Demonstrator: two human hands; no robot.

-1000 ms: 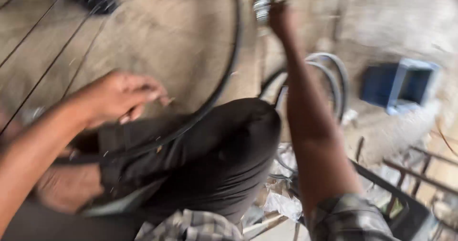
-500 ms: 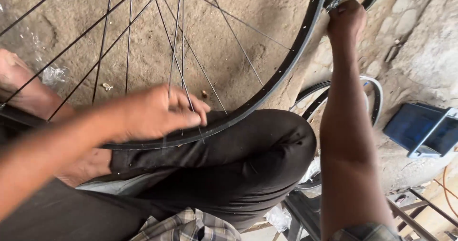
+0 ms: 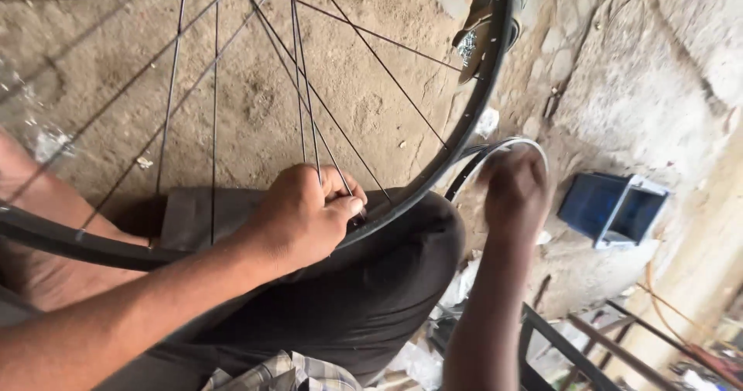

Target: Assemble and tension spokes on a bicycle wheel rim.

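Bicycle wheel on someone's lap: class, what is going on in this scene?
A seated person rests a spoked bicycle wheel across their dark-trousered knee. The left hand pinches at the base of the spokes by the rim. The right hand is raised beside the rim's outer edge. A blue box sits on the dirt floor.

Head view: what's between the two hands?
In the head view, the black wheel rim passes between the left hand and right hand, over the knee in dark trousers.
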